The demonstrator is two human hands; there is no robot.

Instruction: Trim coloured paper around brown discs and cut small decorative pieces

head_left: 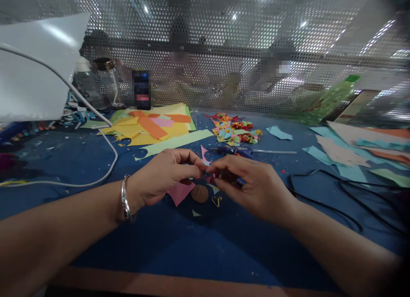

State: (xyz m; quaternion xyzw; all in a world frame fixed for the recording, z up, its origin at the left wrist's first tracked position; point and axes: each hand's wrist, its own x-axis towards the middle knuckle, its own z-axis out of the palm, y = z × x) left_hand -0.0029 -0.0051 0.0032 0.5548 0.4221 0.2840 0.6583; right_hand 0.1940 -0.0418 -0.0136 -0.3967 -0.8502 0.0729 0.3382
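Observation:
My left hand (169, 175) and my right hand (248, 179) meet at the fingertips over the middle of the table. Both are closed in a pinch around a small pink paper piece (210, 176), mostly hidden by the fingers. Below them lie a larger pink paper scrap (181, 193), a round brown wood-like disc (200, 194) and a thin yellowish curl (217, 201). Just behind the fingers rests a dark blue glue gun (235, 151) with a translucent stick (273, 151) extending right. A pile of small folded colored paper pieces (237, 130) sits farther back.
Yellow and orange paper sheets (150, 126) lie back left, blue and pink sheets (346, 151) at right. A white cable (112, 160) loops at left, a black cable (339, 203) at right. Bottles (109, 83) and a green bottle (336, 98) stand before a perforated metal screen (218, 53).

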